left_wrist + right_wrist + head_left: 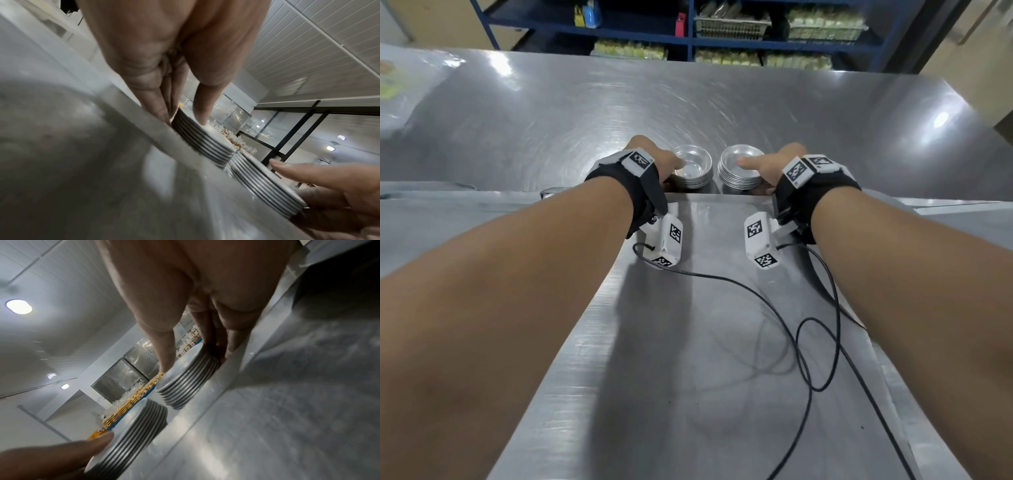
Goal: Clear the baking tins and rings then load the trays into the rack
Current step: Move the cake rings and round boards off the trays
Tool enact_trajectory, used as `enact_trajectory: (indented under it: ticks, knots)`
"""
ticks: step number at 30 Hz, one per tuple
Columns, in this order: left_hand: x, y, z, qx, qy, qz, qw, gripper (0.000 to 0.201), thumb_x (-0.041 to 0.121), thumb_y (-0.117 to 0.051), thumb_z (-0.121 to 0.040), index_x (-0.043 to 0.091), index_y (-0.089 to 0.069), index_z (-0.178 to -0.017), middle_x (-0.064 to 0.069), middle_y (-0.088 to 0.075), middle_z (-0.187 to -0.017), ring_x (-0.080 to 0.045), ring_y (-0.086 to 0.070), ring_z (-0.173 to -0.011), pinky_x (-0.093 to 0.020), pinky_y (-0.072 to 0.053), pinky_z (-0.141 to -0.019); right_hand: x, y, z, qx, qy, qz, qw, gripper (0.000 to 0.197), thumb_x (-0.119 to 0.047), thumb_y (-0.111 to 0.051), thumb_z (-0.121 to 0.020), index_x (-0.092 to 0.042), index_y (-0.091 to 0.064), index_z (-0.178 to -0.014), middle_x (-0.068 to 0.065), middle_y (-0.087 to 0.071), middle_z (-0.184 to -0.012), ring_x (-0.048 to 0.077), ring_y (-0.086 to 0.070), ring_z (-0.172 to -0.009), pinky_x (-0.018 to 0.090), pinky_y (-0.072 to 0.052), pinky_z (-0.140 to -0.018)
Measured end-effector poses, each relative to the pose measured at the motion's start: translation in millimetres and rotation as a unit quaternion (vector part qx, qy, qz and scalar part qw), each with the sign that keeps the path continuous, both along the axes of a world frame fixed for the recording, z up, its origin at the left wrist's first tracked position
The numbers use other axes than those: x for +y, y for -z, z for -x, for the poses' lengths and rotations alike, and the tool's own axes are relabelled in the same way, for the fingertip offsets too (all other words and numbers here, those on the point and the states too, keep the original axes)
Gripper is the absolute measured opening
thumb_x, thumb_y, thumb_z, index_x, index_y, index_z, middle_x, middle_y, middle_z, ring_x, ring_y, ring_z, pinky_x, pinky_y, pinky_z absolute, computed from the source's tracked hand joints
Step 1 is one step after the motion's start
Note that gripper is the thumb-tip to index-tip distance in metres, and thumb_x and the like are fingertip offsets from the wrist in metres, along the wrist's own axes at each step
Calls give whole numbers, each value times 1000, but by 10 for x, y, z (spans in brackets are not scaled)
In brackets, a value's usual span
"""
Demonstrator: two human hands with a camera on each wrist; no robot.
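Two stacks of small round aluminium tins stand side by side on the steel table (688, 102), just past the far edge of a flat metal tray (705, 325). My left hand (671, 173) holds the left stack (697, 169): the thumb lies on the top tin and the fingers press the stack's near side down by the tray edge. The right hand (756, 174) pinches the right stack (738, 171) the same way. In the left wrist view the left stack (203, 142) sits beside the right stack (265, 186). The right wrist view shows the right stack (189, 378) and the left stack (135, 426).
Black cables (808, 342) from the wrist cameras trail across the tray. More flat metal trays (431, 219) lie to either side of it. Blue shelving (688, 34) with packed goods and a wire basket stands beyond the table's far edge.
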State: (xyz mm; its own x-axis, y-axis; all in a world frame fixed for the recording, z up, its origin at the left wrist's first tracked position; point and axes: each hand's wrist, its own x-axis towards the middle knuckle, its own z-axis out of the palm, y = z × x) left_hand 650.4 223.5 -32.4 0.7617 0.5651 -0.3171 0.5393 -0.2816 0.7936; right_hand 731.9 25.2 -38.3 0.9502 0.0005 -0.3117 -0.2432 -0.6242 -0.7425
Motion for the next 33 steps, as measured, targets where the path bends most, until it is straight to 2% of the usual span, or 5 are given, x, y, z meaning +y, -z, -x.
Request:
enact_trajectory:
  ticks: [8,17,22,26,33]
  knots:
    - [-34,-279,255,41,73,-84,993,37,42,-77,-61,9,-67,-75,-12,-71,-78,-36,-72,-83,-48,-59,-83,-43,-513,533,-45,-59,80,994,38,-37,-76,-82,-8,-58,-99,10,-62,-93,28,-60,-84,31,-47,-75]
    - [-129,-1040,1139,111,115,-155,975,27,29,-71,-86,3,-72,-93,-9,-76,-105,-28,-73,-99,-40,-57,-91,87,-1095,1171,-121,-157,202,959,30,-24,-70,-83,-6,-53,-64,5,-50,-62,19,-46,-54,23,-33,-45]
    - [-67,-1456,1796,136,125,-204,961,19,26,-65,-91,8,-71,-90,-8,-72,-96,-23,-61,-78,-30,-51,-76,369,-1408,1720,-146,-262,230,926,34,-36,-70,-81,-4,-75,-93,12,-72,-89,27,-68,-82,35,-59,-75]
    - [55,-1794,2515,99,96,-230,963,19,27,-70,-87,8,-73,-86,-4,-71,-81,-23,-65,-71,-29,-52,-67,601,-1681,2330,-153,-318,238,905,35,-39,-79,-77,-9,-73,-94,8,-69,-87,19,-61,-67,25,-47,-53]
    - [199,-2135,4038,61,84,-272,957,21,26,-67,-91,11,-77,-102,-7,-73,-103,-22,-65,-91,-27,-46,-72,943,-1907,3699,-166,-386,185,888,33,-35,-80,-73,-11,-69,-92,5,-66,-92,20,-64,-75,26,-52,-63]
